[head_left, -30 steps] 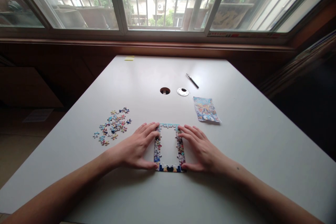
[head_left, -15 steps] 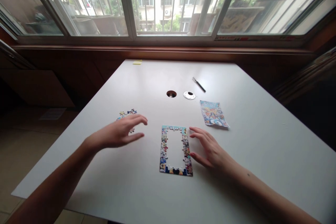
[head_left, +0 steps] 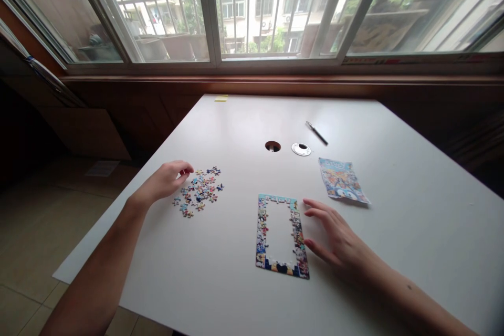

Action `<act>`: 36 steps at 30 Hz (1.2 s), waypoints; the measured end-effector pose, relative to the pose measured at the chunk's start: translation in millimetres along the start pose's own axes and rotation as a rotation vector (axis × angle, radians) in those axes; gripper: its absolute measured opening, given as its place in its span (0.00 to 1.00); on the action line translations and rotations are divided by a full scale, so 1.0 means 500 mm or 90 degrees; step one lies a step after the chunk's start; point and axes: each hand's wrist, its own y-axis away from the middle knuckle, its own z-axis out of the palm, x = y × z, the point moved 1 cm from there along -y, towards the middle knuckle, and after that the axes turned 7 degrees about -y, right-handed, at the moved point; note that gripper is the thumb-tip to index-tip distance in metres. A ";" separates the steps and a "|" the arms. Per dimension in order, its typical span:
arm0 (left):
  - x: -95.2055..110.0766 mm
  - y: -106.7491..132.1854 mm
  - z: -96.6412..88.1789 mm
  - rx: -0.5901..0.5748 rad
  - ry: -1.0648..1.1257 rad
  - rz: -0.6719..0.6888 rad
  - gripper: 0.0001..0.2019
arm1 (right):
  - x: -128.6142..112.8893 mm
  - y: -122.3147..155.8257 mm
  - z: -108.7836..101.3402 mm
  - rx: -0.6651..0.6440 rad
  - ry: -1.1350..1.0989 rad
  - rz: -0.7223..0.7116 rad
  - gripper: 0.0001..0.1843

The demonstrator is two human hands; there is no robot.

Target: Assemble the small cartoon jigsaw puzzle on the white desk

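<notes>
On the white table lies a loose pile of jigsaw pieces [head_left: 201, 189]. My left hand [head_left: 169, 179] is at the pile's upper left edge, its fingers loosely curled with a small gap to the thumb and nothing visible in them. A rectangular jigsaw border [head_left: 261, 236] of joined pieces stands in front of me, its middle showing bare table. Along its right side rests my right hand [head_left: 334, 233], open, fingers spread and fingertips at or just beside the border's edge; contact is hard to tell. It holds nothing.
A crumpled printed picture sheet [head_left: 343, 181] lies beyond my right hand. Farther back are a pen [head_left: 317, 133], a round metal cover [head_left: 301, 149] and a cable hole [head_left: 273, 146] in the tabletop. A yellow sticky note [head_left: 221, 98] is at the far edge, below the barred window.
My left hand has moved left off the pile, uncovering the pieces, and its fingers have curled more. My right hand stays beside the border. The whole view has shifted a little.
</notes>
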 end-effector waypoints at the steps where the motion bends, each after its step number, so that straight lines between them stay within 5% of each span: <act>1: -0.003 0.001 0.000 -0.006 0.002 -0.004 0.13 | 0.000 0.000 0.000 0.000 0.000 -0.001 0.24; 13: -0.005 0.017 -0.015 -0.122 0.035 -0.076 0.14 | 0.009 0.004 0.003 0.003 -0.004 -0.008 0.25; 20: -0.025 0.059 -0.043 -0.350 0.064 -0.135 0.15 | 0.002 0.003 0.001 -0.017 -0.005 0.006 0.25; 27: 0.033 0.041 -0.026 -0.316 0.046 -0.043 0.09 | 0.007 0.000 0.002 -0.013 0.001 -0.001 0.25; 29: 0.035 0.042 -0.031 -0.272 0.024 0.019 0.17 | 0.007 0.000 0.003 -0.010 0.002 -0.004 0.25; 33: 0.013 0.040 -0.017 -0.237 -0.072 0.058 0.56 | 0.008 0.002 0.004 -0.011 0.004 -0.005 0.26; 36: 0.001 0.027 0.016 -0.300 -0.075 0.080 0.62 | 0.007 0.002 0.003 -0.003 0.004 -0.010 0.26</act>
